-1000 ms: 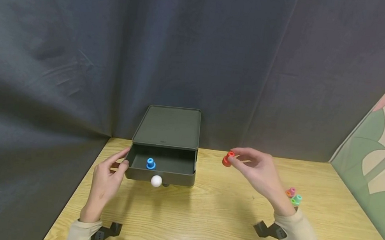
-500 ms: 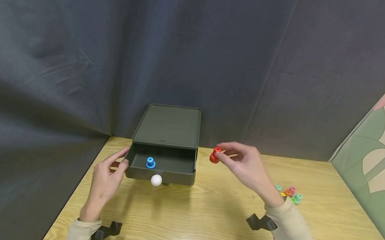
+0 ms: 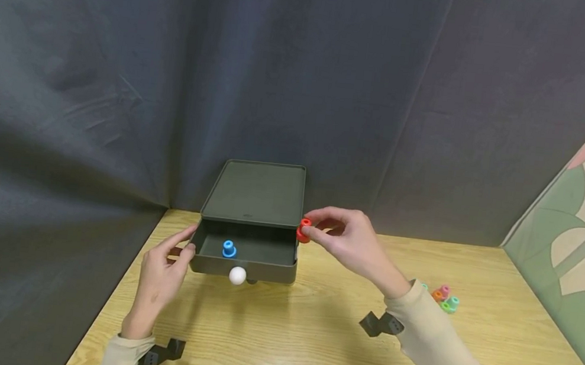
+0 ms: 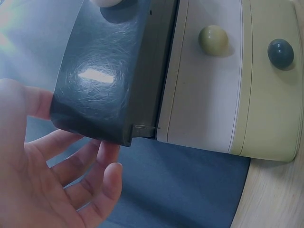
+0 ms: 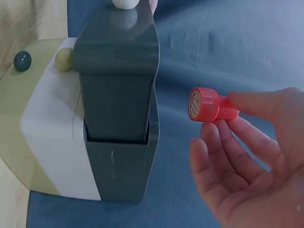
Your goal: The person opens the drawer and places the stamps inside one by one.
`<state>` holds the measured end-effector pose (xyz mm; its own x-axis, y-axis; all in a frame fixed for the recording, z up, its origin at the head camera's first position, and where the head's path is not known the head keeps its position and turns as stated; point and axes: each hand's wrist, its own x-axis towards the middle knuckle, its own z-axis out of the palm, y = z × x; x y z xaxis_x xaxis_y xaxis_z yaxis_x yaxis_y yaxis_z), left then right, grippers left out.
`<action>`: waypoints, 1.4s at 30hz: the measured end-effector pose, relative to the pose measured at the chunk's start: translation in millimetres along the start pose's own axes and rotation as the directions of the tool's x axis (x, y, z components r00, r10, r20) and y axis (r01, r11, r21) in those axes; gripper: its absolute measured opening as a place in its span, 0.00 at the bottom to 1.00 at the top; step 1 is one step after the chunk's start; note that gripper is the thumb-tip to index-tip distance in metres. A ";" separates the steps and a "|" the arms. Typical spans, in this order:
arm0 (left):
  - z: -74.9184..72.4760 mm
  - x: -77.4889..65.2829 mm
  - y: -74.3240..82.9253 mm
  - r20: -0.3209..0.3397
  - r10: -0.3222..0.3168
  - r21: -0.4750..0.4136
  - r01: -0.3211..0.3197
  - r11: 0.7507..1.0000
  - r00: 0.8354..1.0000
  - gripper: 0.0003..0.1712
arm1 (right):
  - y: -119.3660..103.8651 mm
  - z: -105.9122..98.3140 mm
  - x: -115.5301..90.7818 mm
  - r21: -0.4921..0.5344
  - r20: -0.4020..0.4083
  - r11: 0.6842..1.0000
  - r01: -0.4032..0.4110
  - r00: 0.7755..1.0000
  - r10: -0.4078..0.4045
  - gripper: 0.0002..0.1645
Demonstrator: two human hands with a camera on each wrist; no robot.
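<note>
A red toy stamp [image 5: 204, 105], its round patterned face showing in the right wrist view, is pinched between thumb and fingertips of my right hand [image 3: 350, 242]. In the head view it is just off the right side of a small chest of drawers [image 3: 256, 193], above table height. The top dark drawer [image 3: 272, 272] stands pulled out. Inside it, toward the left, a blue stamp [image 3: 229, 249] stands upright. My left hand [image 3: 162, 270] grips the drawer's front left corner, thumb on one face and fingers around the other.
A white knob [image 3: 237, 275] juts from the drawer front. Below are a white drawer [image 4: 204, 95] and a yellow-green drawer [image 4: 270, 104], both closed. Several coloured stamps [image 3: 449, 304] lie on the wooden table [image 3: 329, 347] at right, partly behind the right sleeve. A dark curtain [image 3: 302, 88] hangs behind.
My right hand has carried the red stamp leftward, from over the table to the chest's right side. The left hand, drawer and blue stamp have stayed put.
</note>
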<state>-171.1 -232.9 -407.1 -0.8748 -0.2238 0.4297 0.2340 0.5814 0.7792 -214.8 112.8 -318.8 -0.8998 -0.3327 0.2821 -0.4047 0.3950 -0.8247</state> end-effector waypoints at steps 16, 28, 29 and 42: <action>1.0 -0.2 -1.5 0.004 0.012 -0.008 -0.012 1.000 1.000 0.21 | -15.4 22.2 26.3 -0.062 0.176 0.998 0.031 0.984 -0.020 0.11; 0.2 1.1 -1.6 -0.005 0.021 -0.004 -0.021 1.000 1.000 0.21 | -13.1 36.1 41.0 -0.161 0.268 0.986 0.032 0.963 0.012 0.11; 0.2 1.1 -1.7 -0.004 0.020 -0.004 -0.020 1.000 1.000 0.21 | -13.1 37.8 42.0 -0.165 0.275 0.986 0.032 0.961 0.014 0.11; 0.4 1.6 -1.6 -0.006 0.019 -0.008 -0.019 1.000 1.000 0.21 | -15.3 63.8 54.5 -0.160 0.351 0.985 0.069 0.936 -0.009 0.09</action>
<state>-173.0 -233.9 -407.8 -0.8676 -0.2173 0.4473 0.2542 0.5793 0.7744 -247.3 34.0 -322.1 -0.7817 -0.6157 0.0991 -0.4868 0.5032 -0.7140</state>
